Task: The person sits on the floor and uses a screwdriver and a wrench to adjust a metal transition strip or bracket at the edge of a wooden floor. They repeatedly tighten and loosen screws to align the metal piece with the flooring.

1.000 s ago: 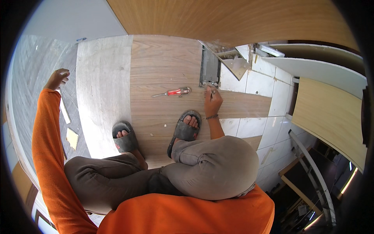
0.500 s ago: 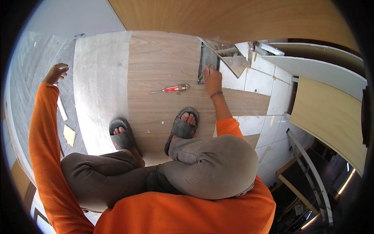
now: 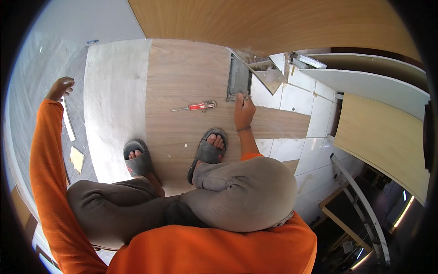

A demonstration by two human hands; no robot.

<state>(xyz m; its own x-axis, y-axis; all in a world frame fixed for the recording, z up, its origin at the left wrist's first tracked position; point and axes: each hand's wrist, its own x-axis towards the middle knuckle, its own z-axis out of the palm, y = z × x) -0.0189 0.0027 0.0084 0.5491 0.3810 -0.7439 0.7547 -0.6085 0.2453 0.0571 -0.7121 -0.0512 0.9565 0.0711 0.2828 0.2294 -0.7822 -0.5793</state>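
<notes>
My right hand (image 3: 244, 111) is closed in a pinch just in front of a narrow, grey, dark-edged tray-like thing (image 3: 239, 75). Between its fingertips sits something small that I cannot make out. Out to the left, my left hand (image 3: 60, 88) hangs over the grey floor, fingers loosely bent, thumb apart, with nothing visible in it. A screwdriver (image 3: 200, 106) with a red and clear handle lies on the wood-look boards between the hands, its tip pointing left. Small dark bits lie beside its handle.
A wooden panel (image 3: 273, 23) stands across the far side. A triangular piece (image 3: 269, 80) with debris leans by the tray-like thing. Pale boards (image 3: 383, 137) and a metal frame (image 3: 360, 201) stand at right. Scraps (image 3: 76, 159) lie left; my sandalled feet (image 3: 212, 148) are close by.
My right hand has drawn back toward me from the tray-like thing, still pinched. My left hand stays out at the left in much the same pose. The screwdriver lies where it was.
</notes>
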